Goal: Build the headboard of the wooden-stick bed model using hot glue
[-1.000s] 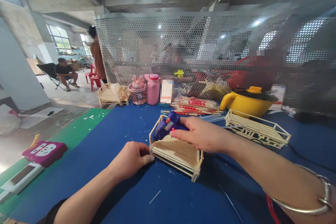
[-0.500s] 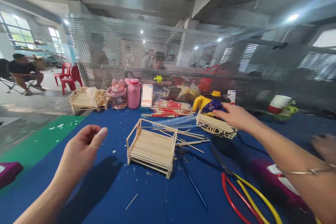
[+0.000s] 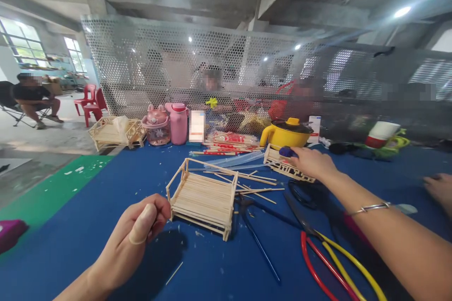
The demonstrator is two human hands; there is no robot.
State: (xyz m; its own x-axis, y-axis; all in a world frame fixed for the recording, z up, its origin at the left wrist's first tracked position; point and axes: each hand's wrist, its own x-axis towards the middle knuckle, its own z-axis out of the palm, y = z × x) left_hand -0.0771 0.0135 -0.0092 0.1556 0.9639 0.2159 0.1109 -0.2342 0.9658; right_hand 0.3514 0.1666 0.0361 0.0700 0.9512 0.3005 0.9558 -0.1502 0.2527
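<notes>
loose sticks [image 3: 261, 191] and blue-handled pliers [image 3: 260, 243] crowd the stick frame [image 3: 203, 197] on its right, shears [image 3: 312, 233] farther right, yellow pot [image 3: 287, 137] on the far side. the frame's upright mid-table, slats and seemingly the long axis running left-right, right end angled nearer. left grip [image 3: 137, 230] is a curled fist right by its near left corner, can't tell if touching. right grip [image 3: 312, 162] is wrapped round a mostly hidden blue glue gun [image 3: 287, 151], by a second stick frame [image 3: 271, 155].
</notes>
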